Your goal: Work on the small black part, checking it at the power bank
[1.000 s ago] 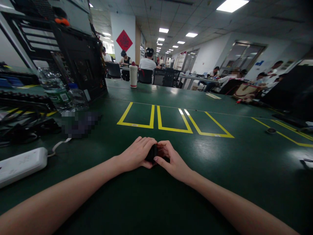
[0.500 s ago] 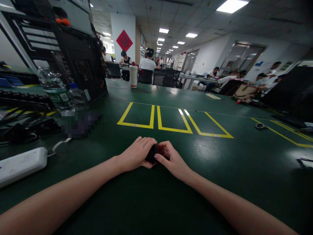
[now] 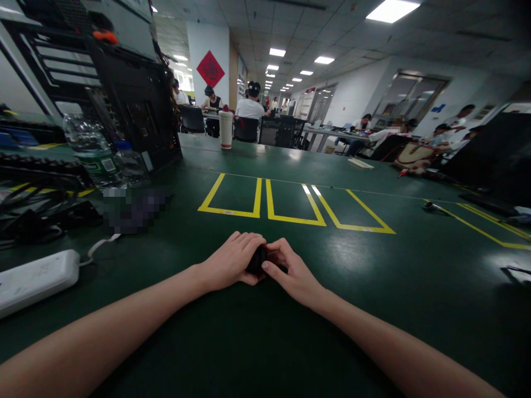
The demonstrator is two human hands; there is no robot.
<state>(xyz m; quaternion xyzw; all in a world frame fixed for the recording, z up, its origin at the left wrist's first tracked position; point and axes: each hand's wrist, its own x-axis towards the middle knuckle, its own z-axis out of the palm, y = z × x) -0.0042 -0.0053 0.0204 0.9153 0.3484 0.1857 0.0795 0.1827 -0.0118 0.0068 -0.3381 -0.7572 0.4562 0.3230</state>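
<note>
Two-handed hold on now: left hand [image 3: 232, 260] wrapped round black thing [image 3: 256, 261], right hand [image 3: 296, 276] curled against it, gripping too. Thing sits on or just above table [image 3: 199, 348], before yellow tape [image 3: 296, 222]. Next move seems to call for steady left, nimble right.

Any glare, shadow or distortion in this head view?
Head view: glare on the green table, right of the hands; head view: the black object at the left hand is too dark for detail; head view: the large bottle leans outward, probably lens distortion.
</note>
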